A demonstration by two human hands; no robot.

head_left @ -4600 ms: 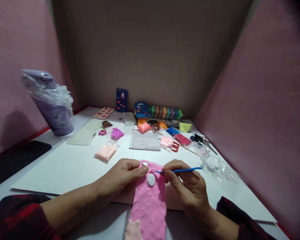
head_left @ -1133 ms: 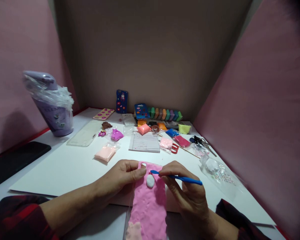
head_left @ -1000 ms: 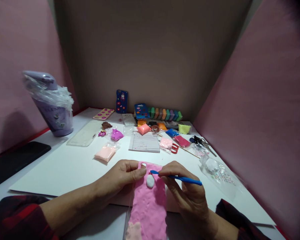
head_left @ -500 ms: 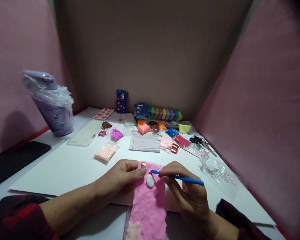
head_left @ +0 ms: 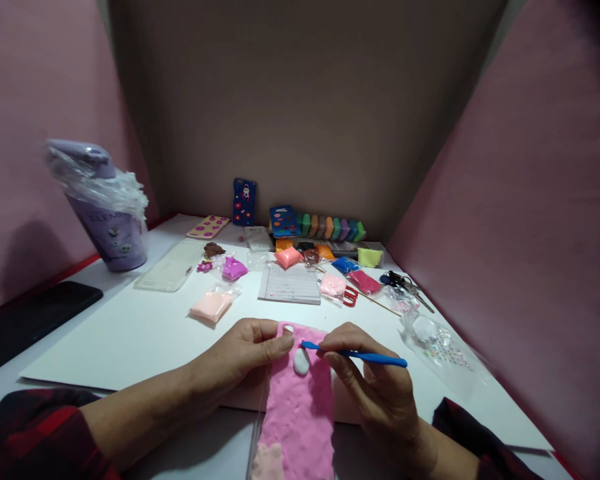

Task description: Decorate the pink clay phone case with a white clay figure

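My left hand (head_left: 253, 350) grips the upper left edge of a phone case (head_left: 300, 413) spread with bumpy pink clay, its thumb lying on the front. A pale peach patch covers the case's lower left corner. On the pink clay sits a white teardrop of clay (head_left: 302, 362), with a small dark pink bit at its tip. Between the thumb and fingers of my right hand (head_left: 373, 373) is a blue modelling tool (head_left: 375, 358). Its pointed end touches the clay at the top of the teardrop, or hovers just over it; I cannot tell which.
Ahead lie a notepad (head_left: 290, 283), a peach clay packet (head_left: 213, 304), red scissors (head_left: 351, 296) and several other clay packets. Keys (head_left: 403, 283) and a bag of beads (head_left: 443, 343) are at right. A purple bottle (head_left: 110, 220) and black phone (head_left: 40, 320) stand and lie at left.
Almost nothing differs. The blue tool's tip stays by the top of the white teardrop, and both hands keep their hold; the view has shifted very slightly.
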